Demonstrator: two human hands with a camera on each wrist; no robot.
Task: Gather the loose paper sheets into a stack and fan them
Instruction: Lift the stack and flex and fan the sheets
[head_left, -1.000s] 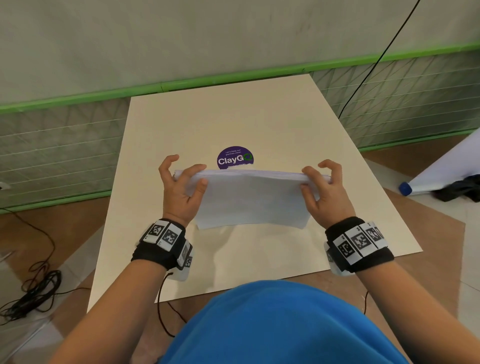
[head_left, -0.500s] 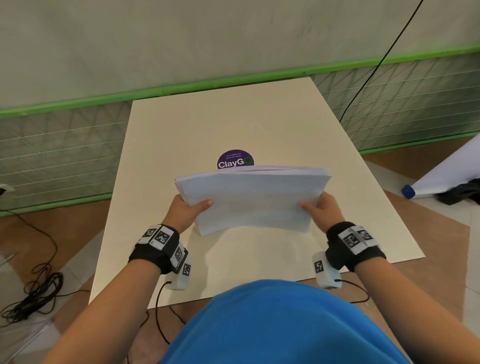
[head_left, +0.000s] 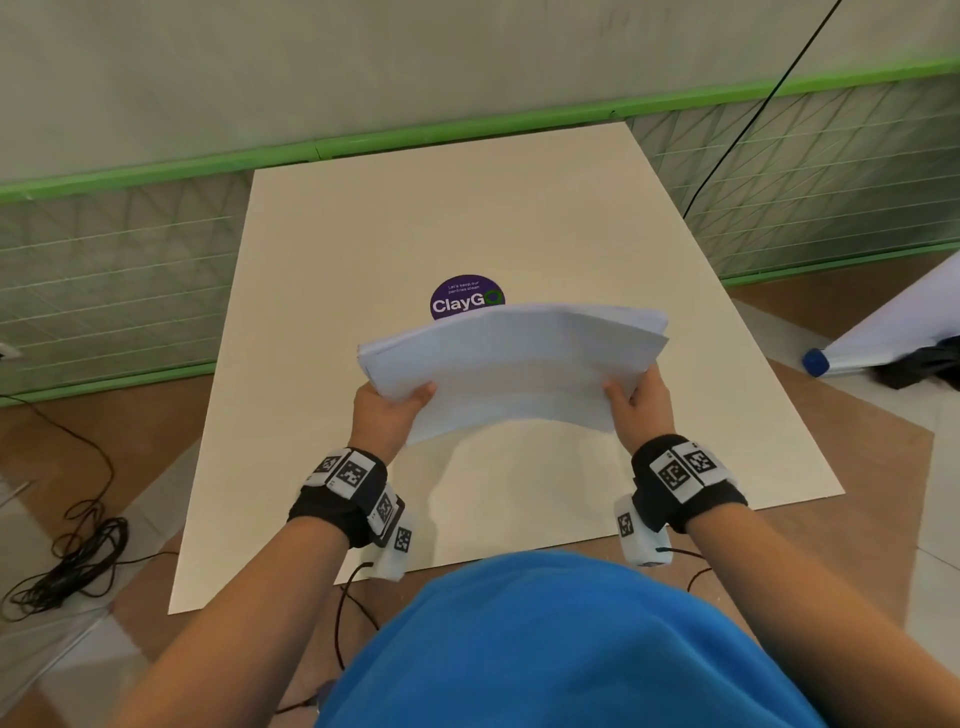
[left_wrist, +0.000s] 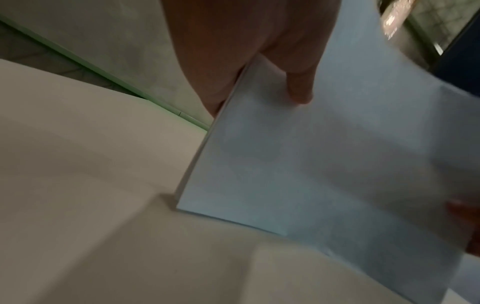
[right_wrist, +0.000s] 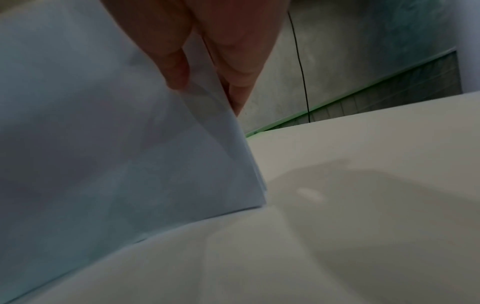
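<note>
A stack of white paper sheets (head_left: 514, 364) is held up above the cream table (head_left: 363, 234), bowed upward in the middle, its far edge slightly splayed. My left hand (head_left: 389, 410) pinches the stack's left end, thumb on top and fingers underneath. My right hand (head_left: 636, 397) pinches the right end the same way. In the left wrist view the stack (left_wrist: 324, 164) hangs over the table with my thumb on its face. In the right wrist view the sheets (right_wrist: 116, 144) part slightly at the edge by my thumb.
A round purple ClayGo sticker (head_left: 466, 297) lies on the table just beyond the stack. A green-trimmed mesh fence (head_left: 119, 270) runs behind the table. Black cables (head_left: 62, 566) lie coiled on the floor at left. A white roll with a blue cap (head_left: 815, 362) lies at right.
The stack stood on its long edge with my hands over its top ends; now both hands hold its side ends lower down, and it is lifted, tilted flatter and bowed upward.
</note>
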